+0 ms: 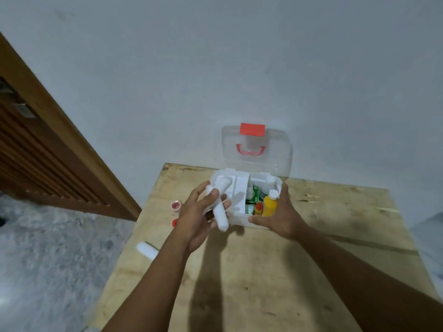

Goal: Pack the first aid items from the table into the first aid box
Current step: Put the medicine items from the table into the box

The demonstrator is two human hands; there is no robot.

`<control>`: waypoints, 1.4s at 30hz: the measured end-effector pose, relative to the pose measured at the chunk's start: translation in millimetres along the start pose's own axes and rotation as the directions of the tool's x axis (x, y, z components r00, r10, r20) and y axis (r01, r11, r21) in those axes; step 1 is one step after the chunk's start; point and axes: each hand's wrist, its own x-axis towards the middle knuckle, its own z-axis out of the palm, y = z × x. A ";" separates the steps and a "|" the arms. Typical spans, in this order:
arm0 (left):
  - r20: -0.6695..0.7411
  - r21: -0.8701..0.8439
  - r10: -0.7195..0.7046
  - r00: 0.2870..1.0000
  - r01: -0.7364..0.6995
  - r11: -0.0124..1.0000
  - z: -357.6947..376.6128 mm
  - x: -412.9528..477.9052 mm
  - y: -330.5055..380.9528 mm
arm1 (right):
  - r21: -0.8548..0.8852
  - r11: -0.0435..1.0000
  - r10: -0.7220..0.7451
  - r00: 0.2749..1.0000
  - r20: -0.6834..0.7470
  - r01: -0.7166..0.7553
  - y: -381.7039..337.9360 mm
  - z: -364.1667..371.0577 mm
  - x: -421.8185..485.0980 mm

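- Forearms reach in from bottom of frame over wooden table [299,271].
- Left hand [195,213] holds white roll [221,218], fingers curled round it, at box's front-left corner, centre frame.
- Right hand [279,218] grips first aid box [241,218] at front-right corner, thumb on front wall.
- Box open, clear lid [278,154] upright against wall.
- Inside: yellow bottle [270,206], red-capped bottle [258,209], green packet [254,195]; second roll [223,183] in white tray [239,188].
- Left table edge: third roll [147,250], pink tape roll [176,206], red cap [175,222].

White roll [221,218] in left grip [191,218]
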 end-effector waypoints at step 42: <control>0.059 0.738 0.203 0.977 -0.180 0.651 60.1 31.5 7.8 | 0.042 0.979 -0.200 0.979 0.044 0.198 16.3 -16.2 7.0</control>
